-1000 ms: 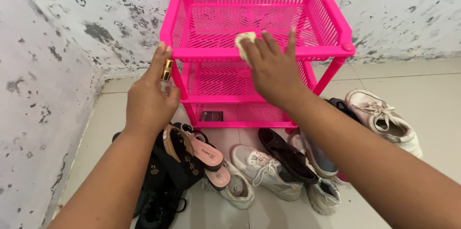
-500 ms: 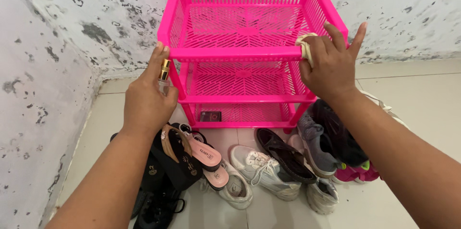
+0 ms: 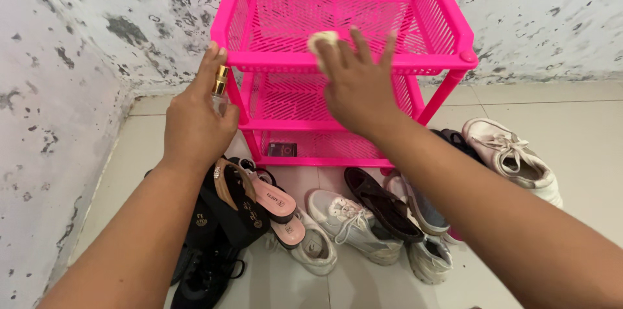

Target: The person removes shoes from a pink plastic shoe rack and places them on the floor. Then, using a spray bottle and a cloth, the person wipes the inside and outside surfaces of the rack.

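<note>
While the left hand (image 3: 195,124) wraps closed around a small spray bottle (image 3: 220,88), upright with its gold cap pointing up, just left of the pink plastic rack (image 3: 448,7), the right hand (image 3: 357,85) presses a pale cloth (image 3: 320,41) flat under spread fingers on the rack's top front rail. Below both hands, sandals (image 3: 259,202) and sneakers (image 3: 354,225) litter the tiled floor (image 3: 584,134), against a stained, peeling wall (image 3: 545,17).
</note>
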